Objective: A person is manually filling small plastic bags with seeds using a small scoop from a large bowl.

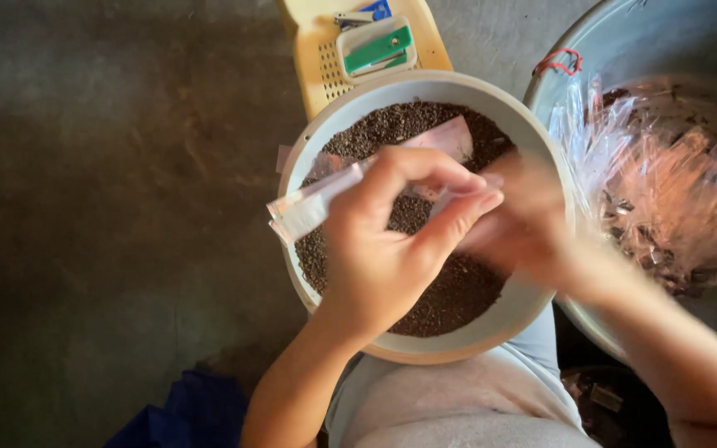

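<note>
Left hand pinching clear bag, over bowl

— Looks like a small home packing spot, floor-level work rather than a shop counter.

— Based on what?

— Bare grey concrete floor left of the round pale basin, which sits on a lap and brims with dark seed-like grains. Just behind the basin, a yellow plastic stool carrying a green-and-white stapler.

— And to the right of the basin?

— A big metal tub heaped with small clear plastic bags, red rubber bands hooked on its rim. Possibly filled packets among them; too blurred to tell.
</note>
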